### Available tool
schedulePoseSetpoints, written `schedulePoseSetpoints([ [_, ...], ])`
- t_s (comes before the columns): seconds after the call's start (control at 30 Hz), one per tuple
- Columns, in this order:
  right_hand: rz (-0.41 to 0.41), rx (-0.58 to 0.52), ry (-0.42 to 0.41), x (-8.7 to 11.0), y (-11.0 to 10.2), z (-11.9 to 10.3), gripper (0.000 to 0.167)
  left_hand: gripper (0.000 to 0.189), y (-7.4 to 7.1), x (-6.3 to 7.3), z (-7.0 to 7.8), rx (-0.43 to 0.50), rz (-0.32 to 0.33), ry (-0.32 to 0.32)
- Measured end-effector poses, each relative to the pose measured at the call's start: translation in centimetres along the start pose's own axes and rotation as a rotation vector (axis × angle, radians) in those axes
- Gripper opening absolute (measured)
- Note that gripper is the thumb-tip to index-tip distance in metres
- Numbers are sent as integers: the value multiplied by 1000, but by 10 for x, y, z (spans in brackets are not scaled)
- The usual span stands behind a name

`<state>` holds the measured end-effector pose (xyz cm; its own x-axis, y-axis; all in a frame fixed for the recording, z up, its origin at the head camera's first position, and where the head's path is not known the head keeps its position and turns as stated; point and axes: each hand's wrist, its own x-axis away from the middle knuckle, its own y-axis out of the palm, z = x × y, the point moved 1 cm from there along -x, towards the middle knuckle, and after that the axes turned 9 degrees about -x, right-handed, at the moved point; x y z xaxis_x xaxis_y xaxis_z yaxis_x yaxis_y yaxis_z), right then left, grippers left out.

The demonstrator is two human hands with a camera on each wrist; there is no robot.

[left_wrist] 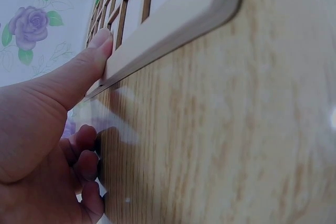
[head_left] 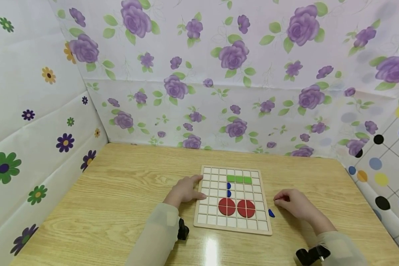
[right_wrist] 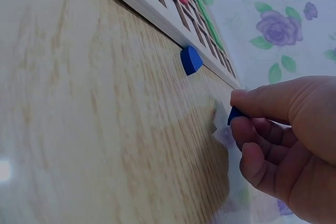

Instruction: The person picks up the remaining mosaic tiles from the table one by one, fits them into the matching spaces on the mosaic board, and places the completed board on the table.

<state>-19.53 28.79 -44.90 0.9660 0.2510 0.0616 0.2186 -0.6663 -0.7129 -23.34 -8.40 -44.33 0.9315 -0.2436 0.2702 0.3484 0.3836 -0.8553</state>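
Observation:
A wooden grid board (head_left: 232, 229) lies on the table, with three green squares (head_left: 239, 179), two small blue half-round pieces (head_left: 229, 186) and two red discs (head_left: 227, 207) set in its cells. At its left edge my left hand (head_left: 183, 190) rests, thumb on the frame and index finger touching farther up; the other fingers curl loosely in the left wrist view. Right of the board, my right hand (head_left: 296, 204) pinches a blue piece (right_wrist: 234, 114) between thumb and index finger, mostly covered. Another blue piece (right_wrist: 191, 61) lies on the wood right beside the board's right edge.
The wood-grain table (head_left: 119, 184) stretches out on both sides of the board. Flowered cloth (head_left: 199, 92) hangs behind it, with patterned cloths at left and right. Each wrist carries a black camera mount (head_left: 183, 229).

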Motion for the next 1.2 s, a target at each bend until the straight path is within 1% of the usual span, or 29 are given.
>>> schedulePoseSetpoints([
  [0.2, 27, -14, -1, -4, 1, 3, 11, 76, 0, 0, 0, -1, -2, -1],
  [0.37, 41, -51, 2, -7, 0, 2, 13, 75, 0, 0, 0, 2, -1, 1],
  [0.53, 40, -79, 8, -10, 0, 1, 14, 76, 0, 0, 0, 1, 0, 3],
  [0.73, 35, -96, -6, -15, 2, 0, 15, 76, 1, -1, -1, -1, -4, -5],
  [1.0, 40, -105, 15, -18, 3, -8, 15, 77, 1, -1, -1, 1, -2, -6],
  [1.2, 32, -159, 13, -21, 3, -11, 17, 76, 0, -1, 0, 1, 0, -2],
])
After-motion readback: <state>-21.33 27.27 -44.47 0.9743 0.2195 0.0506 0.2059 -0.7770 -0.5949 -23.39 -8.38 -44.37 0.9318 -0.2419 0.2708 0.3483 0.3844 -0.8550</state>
